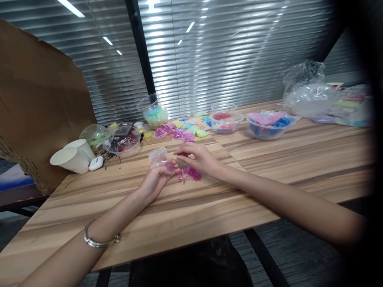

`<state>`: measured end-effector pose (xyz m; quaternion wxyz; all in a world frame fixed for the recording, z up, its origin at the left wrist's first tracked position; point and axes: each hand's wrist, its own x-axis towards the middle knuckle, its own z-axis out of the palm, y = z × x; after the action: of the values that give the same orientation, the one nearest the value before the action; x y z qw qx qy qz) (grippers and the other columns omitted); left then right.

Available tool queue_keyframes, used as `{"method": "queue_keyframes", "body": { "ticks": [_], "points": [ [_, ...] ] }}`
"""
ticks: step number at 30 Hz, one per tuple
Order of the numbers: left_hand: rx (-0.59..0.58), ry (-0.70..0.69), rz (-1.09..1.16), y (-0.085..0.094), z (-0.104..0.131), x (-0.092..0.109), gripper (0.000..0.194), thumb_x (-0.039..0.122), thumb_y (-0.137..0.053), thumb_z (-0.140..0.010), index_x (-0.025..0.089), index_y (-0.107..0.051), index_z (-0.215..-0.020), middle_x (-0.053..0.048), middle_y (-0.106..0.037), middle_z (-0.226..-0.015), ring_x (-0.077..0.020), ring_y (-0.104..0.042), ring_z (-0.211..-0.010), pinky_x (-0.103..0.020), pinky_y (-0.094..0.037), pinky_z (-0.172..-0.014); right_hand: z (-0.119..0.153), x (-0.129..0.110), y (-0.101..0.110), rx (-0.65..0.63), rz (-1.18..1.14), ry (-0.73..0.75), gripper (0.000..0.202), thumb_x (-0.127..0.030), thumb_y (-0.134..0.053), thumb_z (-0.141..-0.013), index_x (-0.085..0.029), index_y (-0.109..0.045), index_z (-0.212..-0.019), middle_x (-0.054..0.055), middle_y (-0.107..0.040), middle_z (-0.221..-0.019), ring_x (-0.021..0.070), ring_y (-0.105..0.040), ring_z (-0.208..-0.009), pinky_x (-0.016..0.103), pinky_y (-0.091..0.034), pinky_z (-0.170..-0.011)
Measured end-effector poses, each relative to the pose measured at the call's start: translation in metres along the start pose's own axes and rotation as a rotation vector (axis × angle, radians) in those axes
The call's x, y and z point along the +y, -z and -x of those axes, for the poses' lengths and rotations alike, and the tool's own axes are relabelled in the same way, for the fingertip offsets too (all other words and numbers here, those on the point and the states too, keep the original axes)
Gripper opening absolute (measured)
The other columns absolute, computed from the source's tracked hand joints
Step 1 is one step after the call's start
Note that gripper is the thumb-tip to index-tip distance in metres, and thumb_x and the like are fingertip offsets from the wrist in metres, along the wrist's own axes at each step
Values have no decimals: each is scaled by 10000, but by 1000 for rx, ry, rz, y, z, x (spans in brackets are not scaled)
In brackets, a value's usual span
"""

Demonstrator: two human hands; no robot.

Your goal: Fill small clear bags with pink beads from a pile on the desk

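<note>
My left hand point(158, 175) is closed on a small clear plastic bag point(158, 156) that has some pink-purple pieces at its lower end. Just right of the bag, my right hand point(196, 158) hovers with thumb and fingers brought close together; whatever is between the fingertips is too small to make out. A loose pile of magenta pieces point(190, 173) lies on the wooden table point(179, 223) below my right hand. Behind the hands are small bags of purple pieces point(178, 134).
Beyond the hands stand clear tubs point(226, 121) and a bowl of pink and blue bags point(268, 126). Paper cups point(69, 158), a white case point(96, 163) and a tub of dark red pieces point(123, 144) are left. Plastic bags point(311, 99) lie far right.
</note>
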<state>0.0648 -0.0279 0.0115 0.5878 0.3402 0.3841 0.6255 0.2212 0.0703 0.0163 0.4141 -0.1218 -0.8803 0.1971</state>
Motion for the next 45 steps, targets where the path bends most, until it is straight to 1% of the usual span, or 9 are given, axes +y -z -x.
{"method": "queue_keyframes", "body": {
  "ticks": [7, 11, 15, 20, 23, 28, 36, 41, 45],
  "points": [
    [19, 94, 96, -1, 1, 2, 365, -49, -450, -479, 154, -573, -756, -36, -625, -886, -190, -584, -975, -426, -461, -971, -1, -1, -2, -12, -54, -17, 139, -247, -581, -888, -192, -676, -975, 37, -684, -917, 163, -607, -853, 290, -453, -778],
    [18, 13, 50, -3, 0, 3, 355, -22, -451, -467, 156, -576, -747, -23, -616, -859, -163, -577, -866, -345, -495, -821, -1, -7, -2, -45, -127, -23, 133, -233, -582, -889, -193, -680, -968, 32, -687, -893, 153, -610, -829, 271, -454, -760],
    [21, -62, -71, -5, 1, 2, 340, -27, -518, -491, 161, -590, -766, 19, -565, -741, -91, -516, -687, -217, -444, -671, 0, -11, -1, -17, -137, -30, 111, -202, -591, -879, -185, -681, -942, 25, -686, -881, 142, -601, -797, 251, -442, -737],
    [-26, -79, -290, -8, 5, -2, 366, 42, -639, -601, 192, -591, -932, -5, -630, -893, -145, -588, -831, -268, -467, -782, -1, -12, -1, 2, -161, -43, 107, -191, -603, -870, -181, -682, -940, 13, -683, -850, 127, -595, -763, 234, -438, -700],
    [34, -127, -393, -7, 4, -2, 355, 129, -704, -648, 169, -584, -980, -44, -649, -938, -180, -608, -889, -325, -470, -854, 0, -10, -2, -12, -160, -98, 79, -216, -618, -860, -172, -680, -885, 16, -685, -831, 132, -607, -756, 242, -445, -699],
    [163, -236, -329, -3, 1, -1, 401, 190, -759, -646, 156, -572, -1000, -63, -664, -965, -181, -624, -919, -367, -461, -933, 2, -8, -4, -49, -165, -214, 138, -289, -614, -864, -171, -684, -847, 26, -689, -806, 146, -624, -744, 250, -455, -671],
    [77, -150, -265, -7, 4, -1, 523, 207, -800, -605, 138, -557, -1064, -90, -665, -1020, -193, -658, -895, -412, -476, -959, 2, -4, -5, -83, -220, -272, 160, -296, -598, -868, -171, -698, -887, 43, -704, -870, 157, -646, -793, 263, -482, -717],
    [74, -145, -288, -9, 5, 1, 575, 196, -778, -613, 139, -514, -1120, -90, -672, -982, -183, -664, -813, -357, -523, -821, 1, 4, -8, -235, -487, -320, 197, -332, -592, -862, -150, -664, -882, 47, -693, -884, 152, -645, -799, 259, -502, -733],
    [97, -166, -319, -6, 4, -1, 590, 201, -763, -629, 156, -462, -1134, -72, -666, -927, -160, -652, -705, -272, -512, -640, 2, 3, -7, -295, -479, -319, 237, -347, -521, -904, -146, -639, -858, 38, -670, -822, 143, -624, -743, 250, -479, -680]
  ]
}}
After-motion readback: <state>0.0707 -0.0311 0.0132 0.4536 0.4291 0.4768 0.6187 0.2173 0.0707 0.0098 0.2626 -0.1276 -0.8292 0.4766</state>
